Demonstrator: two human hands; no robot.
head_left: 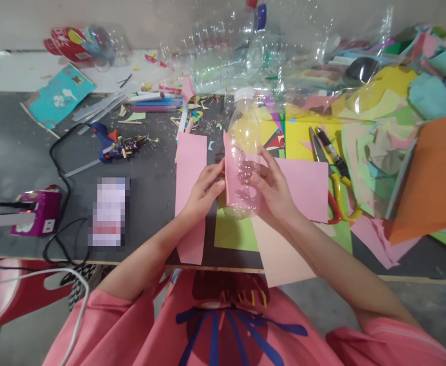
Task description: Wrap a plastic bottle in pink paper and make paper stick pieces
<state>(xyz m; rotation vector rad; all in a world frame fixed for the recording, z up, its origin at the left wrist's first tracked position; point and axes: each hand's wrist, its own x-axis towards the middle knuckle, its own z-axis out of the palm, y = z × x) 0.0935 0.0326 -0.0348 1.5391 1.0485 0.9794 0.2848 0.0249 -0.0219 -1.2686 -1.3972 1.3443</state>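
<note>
Curled partway, the thumb and fingers of my right hand (278,188) grip the right side of the clear plastic bottle (244,140), in front of me above the dark tabletop (161,178), its white cap (243,94) on the far end. I expect it to be light, slick and easily dented, so a gentle hold on the ridged lower body should suit. My left hand (205,190) has its fingertips at the pink paper (229,175) along the bottle's left side; I can't tell whether they pinch it.

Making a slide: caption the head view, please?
Right hand holds a clear white-capped bottle, left hand beside it, above a paper-strewn table.
</note>
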